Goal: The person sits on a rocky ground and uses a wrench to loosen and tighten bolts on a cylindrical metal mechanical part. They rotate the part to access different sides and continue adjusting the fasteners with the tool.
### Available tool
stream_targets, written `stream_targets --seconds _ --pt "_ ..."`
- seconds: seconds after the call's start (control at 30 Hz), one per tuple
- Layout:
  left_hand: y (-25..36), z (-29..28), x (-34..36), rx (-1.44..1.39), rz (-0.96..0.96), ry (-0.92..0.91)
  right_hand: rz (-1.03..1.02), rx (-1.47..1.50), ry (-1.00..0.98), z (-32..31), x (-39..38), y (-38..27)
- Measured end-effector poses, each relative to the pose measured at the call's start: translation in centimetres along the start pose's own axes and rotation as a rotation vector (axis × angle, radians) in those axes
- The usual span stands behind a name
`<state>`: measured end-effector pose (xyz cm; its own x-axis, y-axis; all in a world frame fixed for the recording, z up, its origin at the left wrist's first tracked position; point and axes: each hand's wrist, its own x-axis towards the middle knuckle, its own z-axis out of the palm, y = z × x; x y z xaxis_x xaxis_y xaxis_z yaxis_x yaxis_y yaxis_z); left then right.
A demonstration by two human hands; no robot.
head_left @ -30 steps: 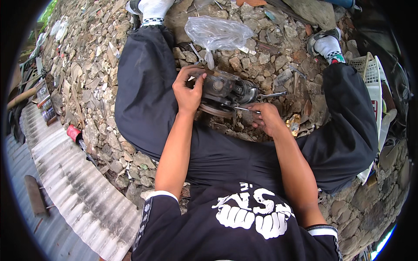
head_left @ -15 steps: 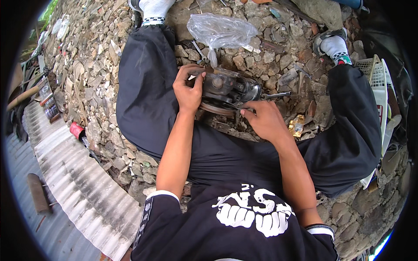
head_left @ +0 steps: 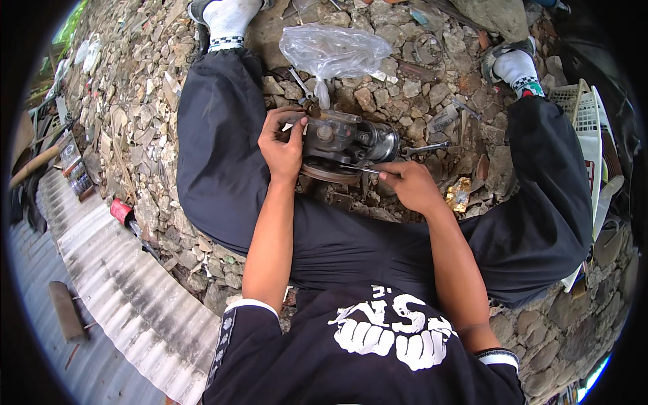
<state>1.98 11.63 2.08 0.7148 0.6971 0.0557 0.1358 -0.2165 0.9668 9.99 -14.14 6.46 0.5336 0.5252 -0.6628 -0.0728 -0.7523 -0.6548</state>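
Note:
A dark, greasy metal assembly (head_left: 337,138) with a round rusty flange at its lower side and a cylindrical end at the right sits on the rubble between my legs. My left hand (head_left: 281,148) grips its left end, thumb upright against the housing. My right hand (head_left: 412,183) is closed on a thin metal tool (head_left: 364,169), probably a wrench, whose far end reaches into the assembly above the flange; that tip is hard to make out. A spanner (head_left: 425,147) lies beside the assembly's right end, and another spanner (head_left: 300,82) rests on the stones above it.
A clear plastic bag (head_left: 334,50) lies beyond the assembly, a crumpled gold wrapper (head_left: 457,196) right of my right hand. Corrugated sheets (head_left: 121,283), a red object (head_left: 120,211) and a wooden handle (head_left: 34,165) are at left. A white crate (head_left: 584,128) stands at right.
My right hand has turned, back upward, and shifted slightly along the tool. My left hand keeps its grip; it and the assembly sit a little further left in the picture.

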Motion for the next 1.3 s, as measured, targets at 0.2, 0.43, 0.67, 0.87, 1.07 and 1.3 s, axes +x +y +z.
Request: stream_targets --seconds 0.2,0.43,0.67,0.87,1.07,1.3 --pt "-0.9 -0.1 0.2 -0.039 0.009 0.004 -0.113 -0.043 0.026 0.5 0.4 0.3" --pt "0.1 0.0 0.2 0.036 0.051 -0.012 -0.313 -0.189 0.108 0.8 -1.8 -4.9" --pt "-0.2 -0.3 0.1 0.039 0.034 -0.005 -0.405 0.177 0.203 1.7 -1.9 -3.9" --pt "0.4 0.2 0.4 -0.013 0.015 -0.02 -0.423 0.431 0.183 2.6 0.4 -1.6" --pt "-0.3 0.2 -0.1 0.055 0.065 -0.017 -0.23 0.729 0.353 3.8 1.7 -3.1" --pt "0.1 0.5 -0.1 0.079 0.103 -0.001 -0.608 0.292 0.458 4.5 -0.2 -2.8"
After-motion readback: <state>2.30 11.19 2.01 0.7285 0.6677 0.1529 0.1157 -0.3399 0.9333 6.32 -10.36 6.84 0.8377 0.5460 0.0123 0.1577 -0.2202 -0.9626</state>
